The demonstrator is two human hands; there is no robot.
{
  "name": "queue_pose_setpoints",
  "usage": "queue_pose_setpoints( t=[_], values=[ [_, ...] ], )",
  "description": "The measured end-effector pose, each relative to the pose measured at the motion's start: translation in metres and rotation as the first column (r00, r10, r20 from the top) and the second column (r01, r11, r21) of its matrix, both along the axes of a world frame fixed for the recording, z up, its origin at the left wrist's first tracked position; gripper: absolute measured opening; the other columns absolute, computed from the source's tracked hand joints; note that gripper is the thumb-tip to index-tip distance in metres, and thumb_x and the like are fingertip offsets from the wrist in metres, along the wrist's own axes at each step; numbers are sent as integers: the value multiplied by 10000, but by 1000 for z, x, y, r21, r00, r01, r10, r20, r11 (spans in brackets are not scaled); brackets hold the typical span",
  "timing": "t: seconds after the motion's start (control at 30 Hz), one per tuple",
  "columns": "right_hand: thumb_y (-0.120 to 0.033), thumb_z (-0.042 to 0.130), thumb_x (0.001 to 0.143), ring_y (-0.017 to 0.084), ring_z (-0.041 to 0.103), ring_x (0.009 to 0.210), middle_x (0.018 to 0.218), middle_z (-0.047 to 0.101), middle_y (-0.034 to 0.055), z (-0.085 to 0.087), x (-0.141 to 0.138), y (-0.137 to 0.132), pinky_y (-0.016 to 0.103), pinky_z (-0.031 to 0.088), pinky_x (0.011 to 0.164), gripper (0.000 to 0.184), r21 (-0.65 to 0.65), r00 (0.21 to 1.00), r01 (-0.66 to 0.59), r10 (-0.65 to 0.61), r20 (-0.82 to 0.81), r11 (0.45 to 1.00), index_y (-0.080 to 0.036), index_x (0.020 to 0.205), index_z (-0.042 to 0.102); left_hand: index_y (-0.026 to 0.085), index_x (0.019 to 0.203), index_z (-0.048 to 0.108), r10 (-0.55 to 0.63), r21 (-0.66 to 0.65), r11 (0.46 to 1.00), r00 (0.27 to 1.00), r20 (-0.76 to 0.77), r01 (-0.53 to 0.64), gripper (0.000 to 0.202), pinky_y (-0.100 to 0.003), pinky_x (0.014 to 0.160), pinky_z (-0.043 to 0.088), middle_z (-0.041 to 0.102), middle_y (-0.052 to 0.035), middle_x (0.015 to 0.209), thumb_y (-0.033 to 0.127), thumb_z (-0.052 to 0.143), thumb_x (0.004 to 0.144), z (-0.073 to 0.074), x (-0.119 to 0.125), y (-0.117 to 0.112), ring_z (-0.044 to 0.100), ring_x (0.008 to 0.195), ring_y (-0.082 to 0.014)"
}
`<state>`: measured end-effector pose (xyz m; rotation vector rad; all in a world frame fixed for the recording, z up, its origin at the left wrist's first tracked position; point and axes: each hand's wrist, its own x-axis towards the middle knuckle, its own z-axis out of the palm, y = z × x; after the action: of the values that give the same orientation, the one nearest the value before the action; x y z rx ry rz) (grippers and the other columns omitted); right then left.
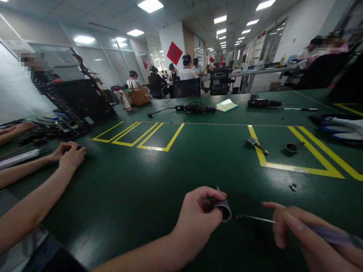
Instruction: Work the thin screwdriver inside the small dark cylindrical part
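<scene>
My left hand (pixel 198 215) pinches a hollow grey metal housing (pixel 224 209) between thumb and fingers, its round mouth facing right. In my right hand (pixel 306 230), blurred by motion, is a screwdriver (pixel 259 219) with a thin metal shaft and a purplish handle. The shaft points left toward two small dark rings (pixel 238 217) lying on the table between the housing and the tip. Farther up lies a little cluster of small metal parts (pixel 293 187). A metal piece with a shaft (pixel 256 145) and another round metal housing (pixel 294 147) rest around the yellow-taped area.
Toward the back of the green table (pixel 136 189) lie a power drill (pixel 263 101), a notepad (pixel 227 105), a pen (pixel 300 109) and a cabled tool (pixel 198 107). Gloves (pixel 340 126) lie at right. At left, a co-worker's hands (pixel 69 155) handle a small dark piece.
</scene>
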<state>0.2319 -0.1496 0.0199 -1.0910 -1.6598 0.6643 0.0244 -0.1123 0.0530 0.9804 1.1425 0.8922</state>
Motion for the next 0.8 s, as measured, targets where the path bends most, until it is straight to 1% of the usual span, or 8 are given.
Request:
queue_pose_setpoints(
  t=[0.07, 0.13, 0.2, 0.4, 0.53, 0.63, 0.7, 0.8],
  values=[
    [-411, 466, 896, 157, 650, 544, 507, 625, -6, -2, 0, 5, 237, 567, 606, 391, -192, 997, 60, -70, -46, 980, -208, 597, 616, 134, 768, 652, -9, -39, 999, 1000, 21, 10, 209, -289, 705, 504, 688, -65, 915, 21, 625, 593, 5, -1, 0, 642, 809, -173],
    [-440, 477, 881, 149, 626, 492, 490, 621, 2, -2, -3, 8, 207, 540, 485, 411, -293, 992, 61, -91, -89, 954, -202, 577, 618, 137, 811, 660, -13, -73, 997, 999, 49, 17, 238, -284, 725, 497, 693, -57, 889, 23, 620, 606, 8, -3, 1, 641, 826, -169],
    [-466, 497, 860, 146, 612, 466, 491, 625, 9, -1, -6, 9, 201, 515, 431, 415, -323, 990, 48, -88, -111, 945, -197, 572, 624, 138, 837, 664, -8, -89, 996, 998, 65, 14, 255, -278, 730, 494, 694, -52, 869, 24, 612, 615, 9, -4, 1, 640, 830, -166],
    [-455, 474, 879, 150, 638, 521, 520, 629, -1, -5, -4, 8, 199, 531, 477, 406, -310, 995, 81, -93, -26, 947, -203, 595, 619, 144, 842, 668, -4, -108, 994, 998, 61, 11, 266, -286, 735, 488, 690, -50, 884, 26, 615, 609, 8, -6, 2, 629, 850, -174],
    [-393, 441, 908, 134, 656, 512, 514, 634, -22, -1, -4, 9, 173, 551, 506, 418, -203, 987, 73, -42, 154, 976, -221, 566, 608, 152, 850, 672, -14, -98, 995, 997, 79, 22, 264, -303, 765, 482, 690, -49, 880, 37, 626, 618, 9, -6, 0, 626, 857, -177],
    [-331, 490, 885, 134, 677, 545, 525, 635, -42, 5, -9, 6, 215, 580, 704, 332, 14, 955, 7, -11, 296, 1000, -233, 588, 600, 156, 863, 676, -16, -99, 995, 994, 106, 27, 277, -307, 776, 482, 691, -47, 877, 47, 659, 609, 8, -6, 0, 628, 861, -180],
    [-251, 548, 842, 121, 665, 528, 550, 636, -53, 7, -13, 3, 283, 534, 868, 206, 175, 921, -100, 25, 389, 979, -232, 643, 596, 155, 886, 678, -13, -108, 994, 993, 120, 26, 303, -303, 769, 486, 693, -48, 880, 67, 700, 597, 8, -6, 0, 629, 857, -180],
    [-126, 574, 786, 93, 628, 464, 551, 634, -61, 9, -16, 1, 325, 479, 950, 130, 330, 868, -242, 51, 494, 913, -224, 701, 583, 147, 922, 677, -2, -115, 993, 993, 121, 16, 341, -286, 754, 491, 698, -52, 883, 97, 743, 590, 7, -6, 1, 634, 829, -168]
  ],
)
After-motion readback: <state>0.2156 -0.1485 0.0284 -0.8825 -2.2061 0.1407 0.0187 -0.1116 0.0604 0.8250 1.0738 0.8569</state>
